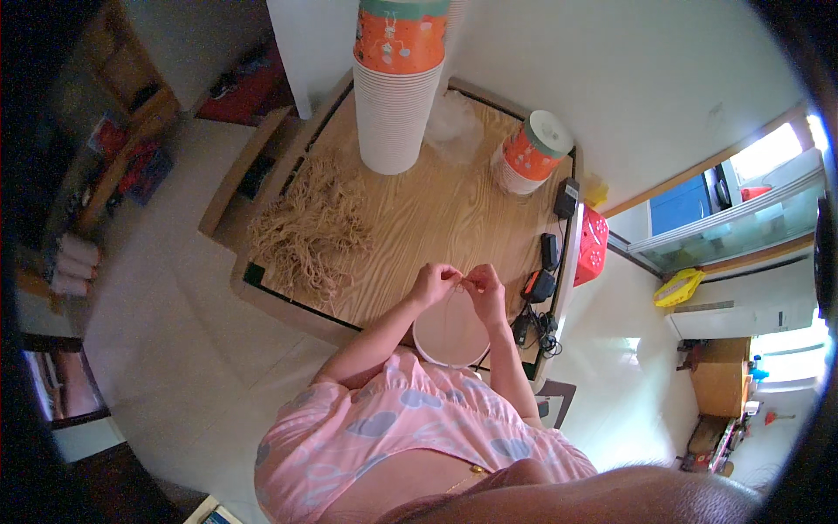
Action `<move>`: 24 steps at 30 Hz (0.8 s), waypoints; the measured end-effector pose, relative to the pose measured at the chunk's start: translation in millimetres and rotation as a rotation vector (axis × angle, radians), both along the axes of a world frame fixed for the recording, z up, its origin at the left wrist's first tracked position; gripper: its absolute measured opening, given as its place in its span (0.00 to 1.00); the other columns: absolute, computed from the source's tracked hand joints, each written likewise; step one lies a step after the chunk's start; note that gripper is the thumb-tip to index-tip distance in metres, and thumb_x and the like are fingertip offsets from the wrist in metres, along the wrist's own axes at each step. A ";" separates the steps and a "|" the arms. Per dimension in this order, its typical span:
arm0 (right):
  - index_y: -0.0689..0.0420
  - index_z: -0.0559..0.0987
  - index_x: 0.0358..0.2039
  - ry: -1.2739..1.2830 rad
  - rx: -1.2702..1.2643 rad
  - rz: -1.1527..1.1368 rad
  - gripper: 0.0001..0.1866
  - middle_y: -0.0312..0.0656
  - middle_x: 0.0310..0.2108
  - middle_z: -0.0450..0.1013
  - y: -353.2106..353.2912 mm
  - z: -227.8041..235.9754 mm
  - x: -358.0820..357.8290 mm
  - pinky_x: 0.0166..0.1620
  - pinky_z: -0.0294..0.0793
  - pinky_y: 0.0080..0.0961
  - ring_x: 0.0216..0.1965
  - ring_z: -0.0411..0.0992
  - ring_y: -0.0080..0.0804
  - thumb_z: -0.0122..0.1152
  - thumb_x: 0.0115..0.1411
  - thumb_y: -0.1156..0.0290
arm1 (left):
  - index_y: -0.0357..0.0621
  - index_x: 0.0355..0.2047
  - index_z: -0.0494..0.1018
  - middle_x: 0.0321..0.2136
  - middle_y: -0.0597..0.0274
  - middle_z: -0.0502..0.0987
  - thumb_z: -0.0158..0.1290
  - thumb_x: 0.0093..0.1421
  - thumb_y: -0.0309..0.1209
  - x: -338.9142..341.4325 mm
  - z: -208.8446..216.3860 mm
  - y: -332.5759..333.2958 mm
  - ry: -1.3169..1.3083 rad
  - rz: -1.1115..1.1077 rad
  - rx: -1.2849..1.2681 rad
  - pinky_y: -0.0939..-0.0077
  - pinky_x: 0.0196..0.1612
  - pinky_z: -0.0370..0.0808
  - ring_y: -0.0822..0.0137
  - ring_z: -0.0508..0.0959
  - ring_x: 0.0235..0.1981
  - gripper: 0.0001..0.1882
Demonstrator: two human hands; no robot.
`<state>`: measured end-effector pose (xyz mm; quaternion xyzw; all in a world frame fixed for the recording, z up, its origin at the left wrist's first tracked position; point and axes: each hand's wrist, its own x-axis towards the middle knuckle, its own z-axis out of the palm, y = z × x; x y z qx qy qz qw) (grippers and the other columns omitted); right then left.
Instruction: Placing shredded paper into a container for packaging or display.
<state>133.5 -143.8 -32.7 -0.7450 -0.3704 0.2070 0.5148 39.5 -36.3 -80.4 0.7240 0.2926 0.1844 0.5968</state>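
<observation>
Right in front of my body is a round paper bucket (451, 336), its white rim turned toward me. At its far side my left hand (434, 284) and my right hand (483, 286) meet, thumbs and fingers pinched together. Between them is a thin tan cord (461, 281), of which only a little shows. Whether the cord passes through the bucket's wall cannot be made out. To the left on the table lies a tangled heap of tan cords (312, 231).
On the wooden table (419, 236) stand a tall stack of white paper buckets (393, 118), the top one orange and green, and a shorter orange stack (532, 148). Clear plastic (454, 122) lies between them. Black adapters (549, 251) and cables (546, 327) line the right edge, beside a red basket (592, 246).
</observation>
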 end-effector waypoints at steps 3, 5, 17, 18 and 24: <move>0.59 0.67 0.29 0.071 0.035 -0.017 0.09 0.36 0.22 0.69 0.7 -5.4 2.7 0.29 0.68 0.19 0.24 0.67 0.20 0.59 0.49 0.79 | 0.39 0.28 0.76 0.23 0.65 0.77 0.53 0.53 0.28 0.4 -0.6 1.0 -0.024 -0.009 -0.073 0.80 0.30 0.72 0.76 0.75 0.25 0.06; 0.59 0.67 0.29 0.085 0.037 -0.036 0.09 0.36 0.22 0.68 1.1 -3.2 2.0 0.29 0.68 0.19 0.24 0.66 0.19 0.59 0.49 0.79 | 0.39 0.28 0.76 0.24 0.66 0.77 0.52 0.54 0.28 0.0 7.8 3.0 -0.018 -0.024 -0.101 0.81 0.31 0.72 0.76 0.75 0.26 0.06; 0.59 0.66 0.29 0.108 0.017 -0.043 0.10 0.35 0.21 0.67 -1.2 1.4 0.0 0.28 0.66 0.18 0.24 0.64 0.18 0.57 0.49 0.82 | 0.40 0.29 0.76 0.25 0.65 0.77 0.54 0.52 0.27 -3.3 13.2 1.5 0.010 -0.064 -0.120 0.81 0.33 0.72 0.75 0.75 0.27 0.05; 0.60 0.66 0.28 0.082 0.006 -0.039 0.10 0.35 0.21 0.66 -1.7 2.7 0.4 0.28 0.66 0.18 0.24 0.63 0.19 0.57 0.49 0.82 | 0.39 0.29 0.76 0.25 0.64 0.77 0.53 0.52 0.26 -2.2 17.5 1.3 0.041 -0.064 -0.108 0.80 0.33 0.72 0.75 0.75 0.27 0.05; 0.60 0.66 0.28 0.150 0.030 -0.012 0.08 0.36 0.22 0.65 -2.2 8.8 -1.2 0.29 0.65 0.18 0.25 0.63 0.20 0.55 0.50 0.83 | 0.36 0.31 0.74 0.27 0.63 0.77 0.52 0.53 0.25 0.1 -3.9 5.1 0.023 -0.072 -0.279 0.81 0.36 0.71 0.74 0.75 0.29 0.06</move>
